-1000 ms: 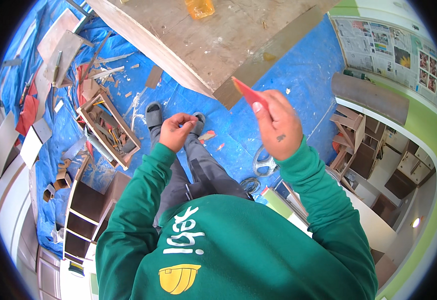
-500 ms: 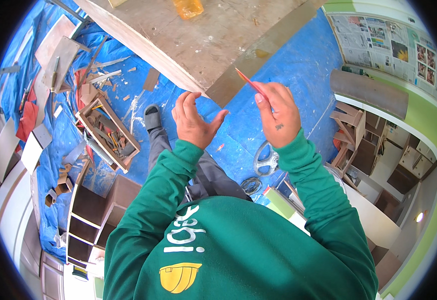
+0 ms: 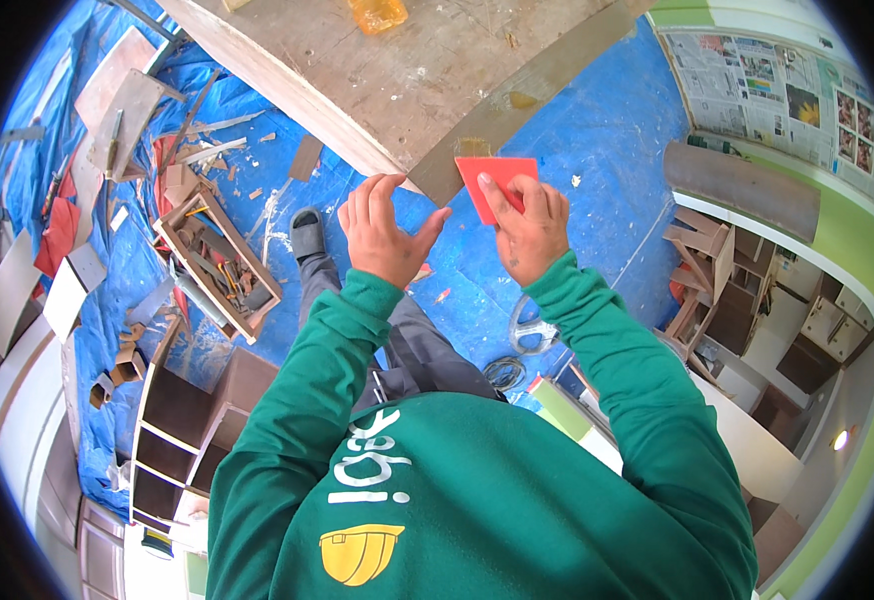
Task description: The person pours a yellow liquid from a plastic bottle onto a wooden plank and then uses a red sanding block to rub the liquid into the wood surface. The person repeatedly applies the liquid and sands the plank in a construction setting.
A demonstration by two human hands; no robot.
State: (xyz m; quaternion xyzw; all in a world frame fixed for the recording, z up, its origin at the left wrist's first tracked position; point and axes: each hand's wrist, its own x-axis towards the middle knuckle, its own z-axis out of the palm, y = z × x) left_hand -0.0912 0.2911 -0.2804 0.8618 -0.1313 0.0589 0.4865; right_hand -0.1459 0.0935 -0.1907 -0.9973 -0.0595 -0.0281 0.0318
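My right hand (image 3: 534, 232) grips a flat red plastic spreader (image 3: 475, 176), its thumb pressed on the broad face. The spreader's far edge is beside the brown strip (image 3: 567, 72) along the right side of a wooden work surface (image 3: 387, 85); I cannot tell whether they touch. A yellowish smear (image 3: 474, 147) shows on the strip just beyond the spreader, with another patch (image 3: 522, 100) farther up. My left hand (image 3: 381, 238) is open, thumb and fingers apart, near the surface's close corner. An amber lump (image 3: 377, 15) sits at the far edge of that surface.
Blue tarp (image 3: 597, 190) covers the floor. At left lie an open wooden toolbox (image 3: 219, 262), wood scraps and leaning boards (image 3: 122, 115). A brown shelf unit (image 3: 172, 410) stands at lower left. Right are stacked wooden frames (image 3: 702, 260) and a newspaper-covered panel (image 3: 757, 90).
My right hand has turned the spreader from edge-on to flat-faced and moved slightly left and nearer. A yellowish smear now shows on the brown strip. My left hand has barely shifted.
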